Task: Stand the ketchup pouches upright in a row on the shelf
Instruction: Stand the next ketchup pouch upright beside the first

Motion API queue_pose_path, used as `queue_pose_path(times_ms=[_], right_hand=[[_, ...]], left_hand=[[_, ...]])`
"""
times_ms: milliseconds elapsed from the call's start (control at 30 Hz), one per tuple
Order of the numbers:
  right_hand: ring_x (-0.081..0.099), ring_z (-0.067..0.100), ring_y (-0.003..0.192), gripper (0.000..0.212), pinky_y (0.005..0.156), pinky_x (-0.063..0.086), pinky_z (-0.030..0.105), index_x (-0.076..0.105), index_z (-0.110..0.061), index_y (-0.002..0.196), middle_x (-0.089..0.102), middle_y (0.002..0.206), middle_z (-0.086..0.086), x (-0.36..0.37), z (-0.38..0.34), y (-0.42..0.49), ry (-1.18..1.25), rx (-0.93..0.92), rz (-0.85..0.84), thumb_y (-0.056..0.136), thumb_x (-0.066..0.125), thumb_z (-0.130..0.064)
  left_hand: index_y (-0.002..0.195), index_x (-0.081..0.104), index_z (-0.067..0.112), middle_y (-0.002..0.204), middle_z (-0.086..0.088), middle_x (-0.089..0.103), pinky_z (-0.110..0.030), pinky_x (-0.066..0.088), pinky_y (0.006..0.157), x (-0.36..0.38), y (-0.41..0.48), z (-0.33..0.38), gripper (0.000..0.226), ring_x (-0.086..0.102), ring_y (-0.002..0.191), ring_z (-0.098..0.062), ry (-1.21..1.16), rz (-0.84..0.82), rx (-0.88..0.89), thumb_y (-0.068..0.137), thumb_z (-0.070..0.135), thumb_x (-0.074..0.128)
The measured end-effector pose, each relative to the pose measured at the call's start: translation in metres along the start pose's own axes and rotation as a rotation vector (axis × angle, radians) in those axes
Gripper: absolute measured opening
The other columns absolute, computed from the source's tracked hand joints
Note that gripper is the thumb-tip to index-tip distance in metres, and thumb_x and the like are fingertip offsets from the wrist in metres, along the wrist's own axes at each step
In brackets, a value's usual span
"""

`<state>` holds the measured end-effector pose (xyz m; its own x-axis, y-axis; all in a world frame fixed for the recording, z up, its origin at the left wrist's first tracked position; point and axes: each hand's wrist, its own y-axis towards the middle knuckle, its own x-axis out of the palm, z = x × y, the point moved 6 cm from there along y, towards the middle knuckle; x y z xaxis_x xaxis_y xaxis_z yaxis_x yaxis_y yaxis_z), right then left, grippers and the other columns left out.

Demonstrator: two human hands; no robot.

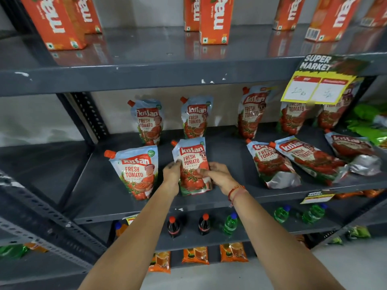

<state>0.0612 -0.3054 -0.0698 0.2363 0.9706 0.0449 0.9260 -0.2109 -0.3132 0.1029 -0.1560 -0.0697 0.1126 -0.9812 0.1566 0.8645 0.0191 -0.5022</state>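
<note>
Two bare forearms reached up to the middle shelf [209,203], where both hands gripped one ketchup pouch [191,166] standing upright near the front edge. Fingers of the left hand [172,172] curled round the pouch's left side, while the right hand [217,174], with a red thread bracelet [236,190] on its wrist, pressed fingers and thumb against its lower right side.

Just left of the held pouch, a second pouch [137,171] stood upright near the front edge, apart from the left hand. Along the back of the shelf five more pouches stood upright: one [147,121] behind the second pouch, another [195,117] behind the held one, a third [252,110] further right, and two [292,118] partly hidden behind a hanging price tag [316,84]. Toward the right end, three pouches lay flat or leaning: two overlapping ones [272,164] [310,158] near the front edge and one [354,151] beyond them.

Orange juice cartons [214,19] stood on the shelf above, and small bottles [173,227] on the shelf below.
</note>
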Motion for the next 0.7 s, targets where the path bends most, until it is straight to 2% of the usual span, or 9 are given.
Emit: queue_pose_path(times_ms=[67,133,200,300,400,467,533,633,700], right_hand=[[0.064,0.017,0.09,0.037,0.067,0.052,0.019,0.055,-0.007,0.101,0.066,0.109,0.012,-0.005,-0.013,-0.001,-0.025,-0.102,0.034,0.072,0.077,-0.003],[0.064,0.017,0.091,0.041,0.07,0.053,0.02,0.05,-0.008,0.101,0.066,0.107,0.011,-0.007,-0.024,-0.002,-0.061,-0.196,0.051,0.071,0.078,-0.002],[0.064,0.018,0.092,0.043,0.073,0.054,0.022,0.048,-0.009,0.1,0.066,0.107,0.012,-0.01,-0.029,-0.002,-0.098,-0.27,0.072,0.07,0.078,-0.003],[0.063,0.004,0.085,0.043,0.065,0.052,0.012,0.047,-0.013,0.096,0.066,0.1,0.003,-0.013,-0.028,-0.004,-0.194,-0.348,0.09,0.069,0.081,-0.009],[0.062,-0.001,0.085,0.044,0.063,0.051,0.01,0.046,-0.018,0.094,0.065,0.1,-0.002,-0.014,-0.021,-0.008,-0.248,-0.372,0.11,0.069,0.082,-0.015],[0.065,0.009,0.092,0.044,0.076,0.055,0.02,0.046,-0.018,0.095,0.067,0.105,0.002,-0.017,-0.015,-0.009,-0.24,-0.371,0.109,0.069,0.082,-0.014],[0.065,0.016,0.098,0.046,0.084,0.055,0.029,0.049,-0.013,0.102,0.067,0.108,0.004,-0.019,-0.009,-0.012,-0.242,-0.359,0.092,0.069,0.081,-0.015],[0.065,0.009,0.092,0.047,0.085,0.054,0.026,0.052,-0.013,0.108,0.067,0.1,-0.004,-0.019,0.003,-0.016,-0.296,-0.319,0.029,0.07,0.081,-0.015],[0.062,0.004,0.091,0.046,0.09,0.051,0.023,0.054,-0.015,0.11,0.066,0.099,-0.006,-0.018,0.013,-0.019,-0.333,-0.299,0.003,0.072,0.079,-0.013]], left_hand=[[0.109,0.058,0.01,0.113,-0.013,0.065,-0.032,0.05,0.07,0.009,-0.003,0.012,0.021,0.062,0.083,-0.02,-0.043,-0.013,0.11,0.094,0.021,0.049],[0.104,0.056,0.014,0.107,-0.009,0.065,-0.025,0.047,0.06,0.013,-0.007,0.023,0.016,0.06,0.076,-0.011,-0.042,-0.004,0.236,0.096,0.022,0.045],[0.105,0.055,0.012,0.104,-0.005,0.063,-0.021,0.045,0.06,0.015,-0.012,0.029,0.019,0.059,0.078,-0.006,-0.012,-0.008,0.345,0.097,0.023,0.042],[0.111,0.053,0.003,0.103,-0.004,0.062,-0.018,0.046,0.064,0.012,-0.017,0.027,0.027,0.058,0.084,-0.007,0.033,-0.033,0.448,0.097,0.023,0.04],[0.097,0.052,0.011,0.094,0.002,0.063,-0.01,0.048,0.06,0.007,-0.023,0.02,0.018,0.058,0.082,-0.003,0.051,-0.079,0.518,0.097,0.023,0.04],[0.094,0.052,0.014,0.093,0.002,0.063,-0.013,0.049,0.065,0.006,-0.025,0.018,0.017,0.059,0.084,-0.004,0.108,-0.138,0.552,0.097,0.025,0.04],[0.099,0.054,0.015,0.099,0.002,0.064,-0.019,0.049,0.075,0.005,-0.026,0.013,0.021,0.06,0.09,-0.004,0.199,-0.211,0.549,0.097,0.031,0.04],[0.117,0.053,0.017,0.113,0.005,0.06,-0.025,0.042,0.091,-0.003,-0.023,-0.009,0.035,0.056,0.103,-0.007,0.357,-0.3,0.445,0.094,0.041,0.043],[0.123,0.052,0.013,0.115,0.005,0.059,-0.026,0.039,0.092,-0.009,-0.021,-0.021,0.043,0.055,0.109,-0.011,0.552,-0.324,0.476,0.091,0.042,0.049]])
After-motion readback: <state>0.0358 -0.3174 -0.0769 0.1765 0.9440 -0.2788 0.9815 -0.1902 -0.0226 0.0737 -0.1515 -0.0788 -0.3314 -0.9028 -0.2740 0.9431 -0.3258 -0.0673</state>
